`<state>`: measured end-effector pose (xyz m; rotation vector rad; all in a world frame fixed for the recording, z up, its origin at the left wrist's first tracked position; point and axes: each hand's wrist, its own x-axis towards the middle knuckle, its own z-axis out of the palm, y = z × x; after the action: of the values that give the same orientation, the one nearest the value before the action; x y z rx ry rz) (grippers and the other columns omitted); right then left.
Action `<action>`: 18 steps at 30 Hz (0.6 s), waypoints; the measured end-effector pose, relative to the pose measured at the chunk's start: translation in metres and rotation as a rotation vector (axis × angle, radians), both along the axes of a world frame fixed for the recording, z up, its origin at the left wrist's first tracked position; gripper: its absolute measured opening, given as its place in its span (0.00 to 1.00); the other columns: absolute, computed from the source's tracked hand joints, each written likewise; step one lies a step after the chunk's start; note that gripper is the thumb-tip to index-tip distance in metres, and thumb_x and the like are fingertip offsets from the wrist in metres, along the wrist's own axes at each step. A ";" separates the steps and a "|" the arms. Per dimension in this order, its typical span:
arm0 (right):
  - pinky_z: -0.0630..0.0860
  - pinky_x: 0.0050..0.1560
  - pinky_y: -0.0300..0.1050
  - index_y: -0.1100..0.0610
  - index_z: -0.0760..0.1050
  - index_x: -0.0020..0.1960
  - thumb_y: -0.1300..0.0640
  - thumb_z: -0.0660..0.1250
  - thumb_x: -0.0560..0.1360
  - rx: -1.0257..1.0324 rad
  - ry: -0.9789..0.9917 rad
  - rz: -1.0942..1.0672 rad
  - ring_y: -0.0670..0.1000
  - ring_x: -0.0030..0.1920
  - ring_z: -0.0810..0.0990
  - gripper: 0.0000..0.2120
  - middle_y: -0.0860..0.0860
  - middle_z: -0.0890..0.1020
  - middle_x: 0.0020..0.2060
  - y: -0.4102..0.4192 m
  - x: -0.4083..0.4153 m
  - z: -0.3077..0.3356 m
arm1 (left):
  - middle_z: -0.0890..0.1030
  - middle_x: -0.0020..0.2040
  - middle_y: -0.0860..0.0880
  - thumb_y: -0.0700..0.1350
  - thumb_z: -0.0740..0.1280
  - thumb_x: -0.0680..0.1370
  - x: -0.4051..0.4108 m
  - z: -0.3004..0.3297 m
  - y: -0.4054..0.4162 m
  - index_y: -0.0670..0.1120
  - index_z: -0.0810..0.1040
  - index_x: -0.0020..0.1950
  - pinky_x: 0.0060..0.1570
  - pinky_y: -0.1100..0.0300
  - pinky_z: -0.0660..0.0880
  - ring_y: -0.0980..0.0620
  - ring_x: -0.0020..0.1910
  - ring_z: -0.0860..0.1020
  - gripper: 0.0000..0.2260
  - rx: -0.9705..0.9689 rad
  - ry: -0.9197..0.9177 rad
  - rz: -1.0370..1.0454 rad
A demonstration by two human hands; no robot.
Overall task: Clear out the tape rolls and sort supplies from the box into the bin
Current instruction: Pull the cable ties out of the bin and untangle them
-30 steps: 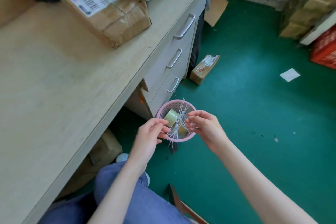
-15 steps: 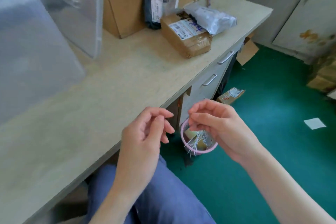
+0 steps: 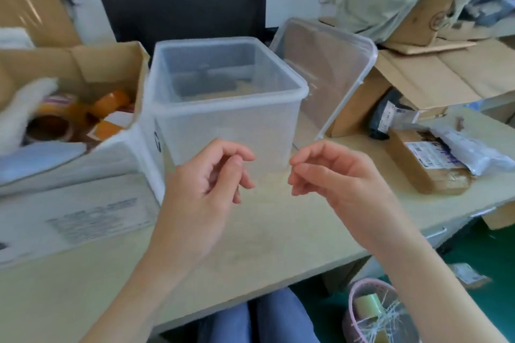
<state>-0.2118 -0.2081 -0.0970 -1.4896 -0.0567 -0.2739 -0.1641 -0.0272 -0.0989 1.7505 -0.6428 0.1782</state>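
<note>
Head view: the box (image 3: 83, 69) of tape rolls (image 3: 53, 120) sits far left, touching the clear bin (image 3: 223, 120) beside it. My left hand (image 3: 206, 184) and right hand (image 3: 334, 175) hover over bare desk (image 3: 264, 231) before the bin, fingers loosely curled, holding nothing, apart from both.

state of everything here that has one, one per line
left hand: fingers loosely curled, holding nothing
right hand: fingers loosely curled, holding nothing
clear bin: lid off, nearly empty
lid: leaning upright beside the bin
cardboard box: open, tape rolls inside
pink basket: on the floor, roll and white strips inside
</note>
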 end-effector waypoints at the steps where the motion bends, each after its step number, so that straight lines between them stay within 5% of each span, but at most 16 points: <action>1: 0.74 0.43 0.47 0.59 0.79 0.41 0.69 0.68 0.72 -0.007 -0.023 0.035 0.50 0.33 0.79 0.06 0.53 0.82 0.32 0.008 0.010 0.007 | 0.80 0.35 0.53 0.46 0.59 0.76 0.006 0.007 0.010 0.52 0.78 0.45 0.33 0.72 0.68 0.56 0.30 0.75 0.08 0.009 -0.029 0.037; 9: 0.75 0.44 0.46 0.54 0.80 0.39 0.62 0.67 0.69 -0.130 -0.177 0.230 0.51 0.34 0.79 0.05 0.52 0.82 0.33 0.065 0.083 0.057 | 0.80 0.35 0.54 0.41 0.59 0.80 0.049 0.051 0.089 0.52 0.79 0.45 0.33 0.71 0.70 0.57 0.32 0.76 0.11 0.088 -0.161 0.288; 18: 0.79 0.45 0.44 0.57 0.79 0.44 0.64 0.65 0.77 -0.394 -0.245 0.312 0.49 0.37 0.81 0.07 0.53 0.83 0.35 0.104 0.158 0.107 | 0.80 0.37 0.57 0.45 0.59 0.81 0.117 0.104 0.130 0.55 0.77 0.49 0.33 0.75 0.70 0.63 0.37 0.77 0.08 0.363 -0.231 0.474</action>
<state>-0.0540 -0.1039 0.0101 -1.8018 -0.5623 -0.1966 -0.0474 0.1028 0.0049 2.2380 -0.4286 0.6306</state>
